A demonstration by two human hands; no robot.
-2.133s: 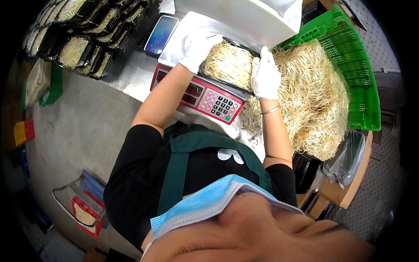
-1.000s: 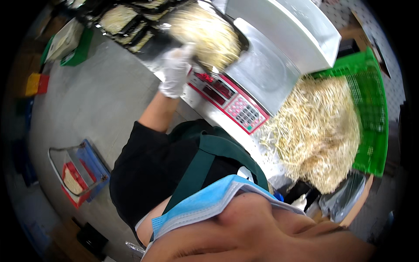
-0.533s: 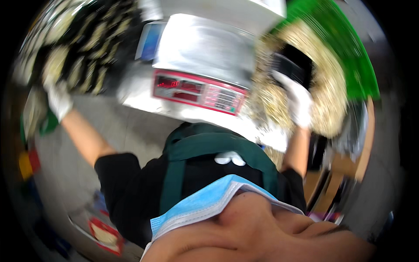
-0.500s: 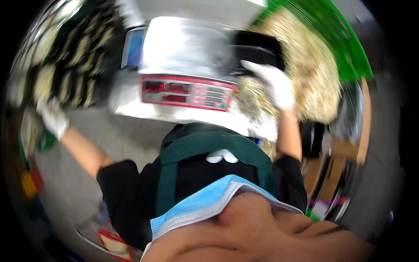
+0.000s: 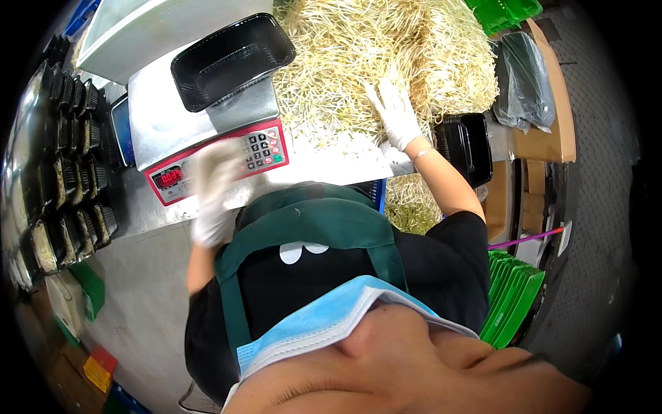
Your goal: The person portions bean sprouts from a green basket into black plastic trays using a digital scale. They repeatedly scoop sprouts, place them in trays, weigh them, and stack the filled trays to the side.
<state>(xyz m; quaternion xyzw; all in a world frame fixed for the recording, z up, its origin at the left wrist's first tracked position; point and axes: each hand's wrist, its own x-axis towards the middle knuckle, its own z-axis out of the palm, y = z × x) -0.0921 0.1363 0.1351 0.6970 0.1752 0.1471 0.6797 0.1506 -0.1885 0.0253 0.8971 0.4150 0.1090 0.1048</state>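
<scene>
A black plastic tray (image 5: pixel 231 65) with nothing in it rests on the steel plate of a scale (image 5: pixel 155 127) with a red keypad front. My left hand (image 5: pixel 215 179), in a white glove, passes before the scale's panel; motion smears its fingers. Further right, my gloved right hand (image 5: pixel 395 114) lies against the near side of a big heap of bean sprouts (image 5: pixel 345 55). Its fingers are stretched out, with nothing visibly gripped in them. Part of the display shows beside my left hand.
Stacked black trays with sprouts (image 5: pixel 65 179) line the table's left side. More black trays (image 5: pixel 469 148) are nested right of my right hand. A white bin (image 5: pixel 138 41) stands behind the scale. Green crates (image 5: pixel 514 297) and a cardboard box (image 5: pixel 552 96) are at right.
My left hand has come from the filled trays to the scale's front. The black tray, earlier by my right hand at the plate's right edge, now sits on the plate. The view has turned right.
</scene>
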